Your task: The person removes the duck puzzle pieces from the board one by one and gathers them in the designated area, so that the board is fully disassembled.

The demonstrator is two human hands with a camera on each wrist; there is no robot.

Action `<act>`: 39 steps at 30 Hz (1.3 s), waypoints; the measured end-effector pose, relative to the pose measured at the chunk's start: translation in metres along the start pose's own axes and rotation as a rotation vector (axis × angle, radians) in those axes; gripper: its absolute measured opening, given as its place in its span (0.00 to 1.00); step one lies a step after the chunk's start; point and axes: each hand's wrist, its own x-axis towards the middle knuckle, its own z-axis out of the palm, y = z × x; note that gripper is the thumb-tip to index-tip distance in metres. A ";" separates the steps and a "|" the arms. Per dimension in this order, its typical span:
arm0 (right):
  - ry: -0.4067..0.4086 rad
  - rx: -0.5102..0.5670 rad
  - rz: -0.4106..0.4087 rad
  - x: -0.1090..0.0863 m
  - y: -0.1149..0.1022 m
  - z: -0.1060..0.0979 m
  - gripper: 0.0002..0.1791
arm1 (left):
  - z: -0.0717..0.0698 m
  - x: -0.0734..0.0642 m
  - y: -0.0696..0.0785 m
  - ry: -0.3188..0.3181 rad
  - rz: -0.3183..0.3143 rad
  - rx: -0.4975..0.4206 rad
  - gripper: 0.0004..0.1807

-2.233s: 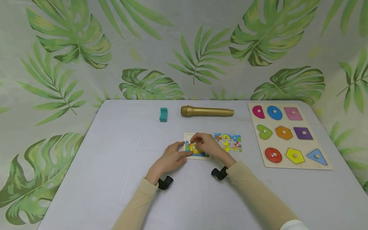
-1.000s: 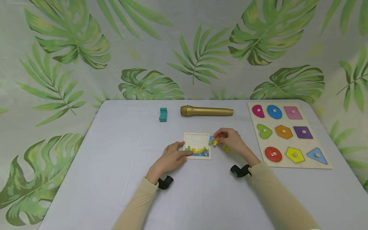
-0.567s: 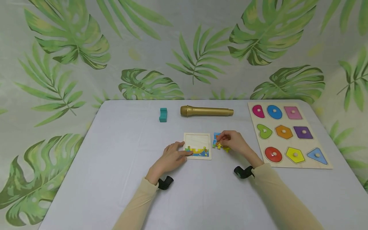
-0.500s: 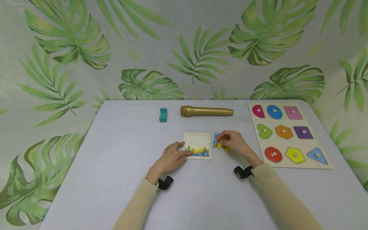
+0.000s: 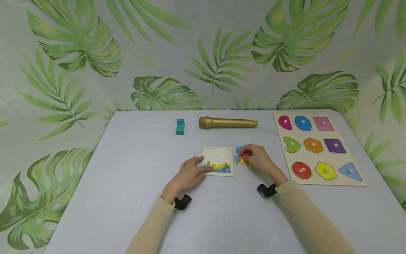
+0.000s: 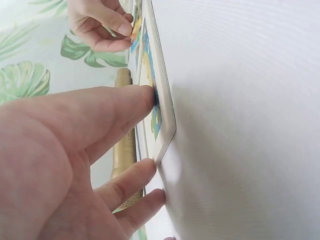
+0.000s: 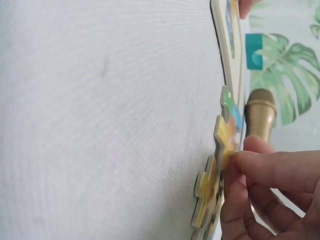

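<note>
- Leaf-print backdrop (image 5: 171,60): hangs behind the counter (image 5: 142,148), along its far edge.
- White-clothed counter: white cloth shows between the tray and the microphone, and between the loose pieces and the shape board.
- Wooden shape board (image 5: 309,158): nine knobbed shapes, set near the counter's right edge.
- Left hand (image 5: 187,173): grip loose, fingers fairly straight; one digit rests on the tray, other fingertips at its left edge.
- Right hand (image 5: 257,156): grip closed to a pinch on a yellow puzzle piece.
- Wooden puzzle tray (image 5: 219,155): mid-counter, bottom row filled, pale base above.
- Gold microphone (image 5: 228,122): lies beyond the tray.
- Loose puzzle pieces (image 5: 239,150): just right of the tray, partly hidden.
- Teal block (image 5: 180,127): left of the microphone.
- Yellow puzzle piece (image 7: 224,134): among the loose ones; cannot tell whether lifted.
</note>
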 end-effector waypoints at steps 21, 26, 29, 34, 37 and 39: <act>-0.124 0.064 -0.134 -0.010 -0.028 0.026 0.11 | 0.007 0.010 0.021 -0.064 0.088 0.090 0.19; -0.123 0.037 -0.157 -0.010 -0.032 0.032 0.11 | 0.009 0.010 0.022 -0.068 0.078 0.117 0.19; -0.119 0.042 -0.153 -0.011 -0.033 0.032 0.12 | 0.010 0.011 0.022 -0.069 0.077 0.121 0.19; -0.099 0.107 -0.100 -0.012 -0.036 0.031 0.12 | 0.012 0.011 0.022 -0.063 0.080 0.112 0.19; -0.080 0.123 -0.078 -0.012 -0.037 0.030 0.12 | 0.012 0.011 0.022 -0.055 0.089 0.106 0.19; -0.074 0.116 -0.078 -0.011 -0.035 0.031 0.13 | 0.012 0.011 0.023 -0.052 0.092 0.103 0.18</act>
